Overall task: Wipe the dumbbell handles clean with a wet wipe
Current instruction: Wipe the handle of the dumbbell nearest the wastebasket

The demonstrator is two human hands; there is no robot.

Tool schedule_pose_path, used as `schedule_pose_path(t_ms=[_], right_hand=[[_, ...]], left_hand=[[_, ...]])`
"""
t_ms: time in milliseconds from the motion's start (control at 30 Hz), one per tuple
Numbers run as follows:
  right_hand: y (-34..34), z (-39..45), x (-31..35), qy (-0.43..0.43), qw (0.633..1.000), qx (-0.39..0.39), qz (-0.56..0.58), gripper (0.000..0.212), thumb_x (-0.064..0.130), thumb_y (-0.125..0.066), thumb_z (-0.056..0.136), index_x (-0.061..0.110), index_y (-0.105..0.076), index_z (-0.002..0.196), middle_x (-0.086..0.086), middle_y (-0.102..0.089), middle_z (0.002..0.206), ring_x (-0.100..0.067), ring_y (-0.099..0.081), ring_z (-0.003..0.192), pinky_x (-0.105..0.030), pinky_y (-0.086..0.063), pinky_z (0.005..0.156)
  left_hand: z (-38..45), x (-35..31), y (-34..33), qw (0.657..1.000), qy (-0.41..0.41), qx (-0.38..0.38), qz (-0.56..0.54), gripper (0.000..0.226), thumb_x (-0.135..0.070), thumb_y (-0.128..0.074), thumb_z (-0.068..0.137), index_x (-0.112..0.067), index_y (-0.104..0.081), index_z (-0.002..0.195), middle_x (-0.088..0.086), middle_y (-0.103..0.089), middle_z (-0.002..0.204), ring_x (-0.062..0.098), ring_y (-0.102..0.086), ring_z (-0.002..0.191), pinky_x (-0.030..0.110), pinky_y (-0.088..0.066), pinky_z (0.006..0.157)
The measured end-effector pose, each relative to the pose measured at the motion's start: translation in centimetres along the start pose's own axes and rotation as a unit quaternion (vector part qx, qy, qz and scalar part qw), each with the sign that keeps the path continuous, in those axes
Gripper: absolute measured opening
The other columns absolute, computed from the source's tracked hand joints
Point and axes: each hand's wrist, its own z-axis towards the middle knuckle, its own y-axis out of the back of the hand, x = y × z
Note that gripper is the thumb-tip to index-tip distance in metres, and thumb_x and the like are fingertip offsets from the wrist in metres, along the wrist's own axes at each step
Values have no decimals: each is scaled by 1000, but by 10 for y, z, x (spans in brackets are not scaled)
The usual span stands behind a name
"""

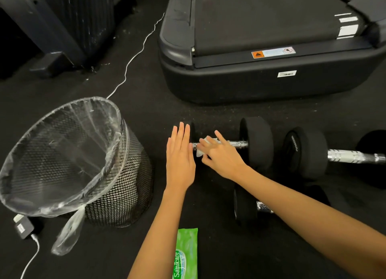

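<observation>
Head view, looking down at a dark gym floor (146, 115). The nearest dumbbell (255, 145) lies on the floor, its chrome handle (238, 143) running left to right between two black end weights. The right hand (219, 153) rests on the handle, fingers curled over a white wet wipe (205, 146) and pressing it against the metal; the wipe shows above and below the fingers. The left hand (179, 155) lies flat, fingers straight and together, its grip holding nothing, against the outer face of the dumbbell's left end weight, most of which it hides.

A second dumbbell (307, 152) lies just right of the first, its chrome handle reaching towards the right edge of the frame. A third dumbbell (244, 205) lies nearer the person, partly covered by the right forearm.

A green pack of wet wipes (186, 255) lies on the floor at the lower edge, between the two forearms. To the left stands a black mesh bin (129, 184) lined with a clear plastic bag (69, 153). A power adapter (23, 226) with a white cable (135, 57) lies beside the bin. The rear end of a treadmill (261, 48) fills the upper right.
</observation>
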Motion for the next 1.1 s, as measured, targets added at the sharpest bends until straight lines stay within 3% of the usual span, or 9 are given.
schedule_pose_path(t_ms=[367,500,567,633,700,767,933,1033,1100], right_hand=[[-8,-2,-4,50,999,20,-3,46,28,-43,100,14,-45,144,-6,-41,152,-22,-32,144,-43,-4,121],[-1,13,-5,-2,996,36,85,46,22,-43,103,11,-40,147,-7,-44,151,-18,-39,141,-36,1,120],[4,20,-6,-45,984,46,164,41,19,-43,103,8,-47,142,-5,-66,124,-15,-61,115,-37,-10,121],[9,30,-7,-87,969,73,219,30,21,-43,103,9,-63,122,5,-63,79,-8,-62,73,-38,-41,106],[12,41,-11,-126,960,104,227,29,25,-43,103,12,-65,90,2,-57,71,-14,-59,66,-37,-50,75],[14,45,-17,-155,957,122,212,31,28,-41,102,16,-59,80,-2,-60,76,-19,-62,70,-38,-51,69],[15,22,-13,-116,982,61,134,32,31,-43,101,14,-68,108,-4,-69,85,-18,-65,75,-41,-54,77],[6,20,0,-39,993,47,104,41,32,-43,101,12,-55,135,-8,-68,119,-20,-67,103,-41,-52,93],[4,28,-4,-76,985,59,141,41,31,-42,102,13,-52,139,-6,-71,108,-18,-68,95,-41,-50,97]], left_hand=[[0,0,-1,1000,-1,-4,8,52,-19,-30,105,-22,-16,155,-7,-7,163,4,6,149,30,2,122],[3,1,-1,1000,-4,1,20,51,-20,-28,106,-23,-14,155,-7,-6,163,5,6,149,27,4,120],[3,0,-1,1000,-2,0,21,51,-20,-29,106,-23,-15,155,-7,-6,163,5,6,149,28,4,121],[2,-1,-1,1000,2,0,23,52,-19,-29,106,-22,-15,155,-7,-6,163,6,6,149,30,2,122],[0,-2,0,1000,1,-1,25,52,-19,-29,105,-21,-15,155,-6,-7,163,7,5,150,31,1,122],[-2,-2,1,1000,-1,1,27,52,-22,-27,105,-21,-15,155,-5,-7,163,7,4,150,33,0,122],[-2,-1,0,999,-5,5,36,53,-23,-25,105,-20,-13,156,-5,-6,164,7,6,150,33,-1,123],[0,1,-2,999,-2,3,45,52,-18,-29,106,-19,-13,156,-4,-5,164,8,6,150,34,-1,123],[0,1,-1,999,-3,5,43,52,-18,-29,106,-19,-13,156,-4,-5,164,8,5,150,33,-1,123]])
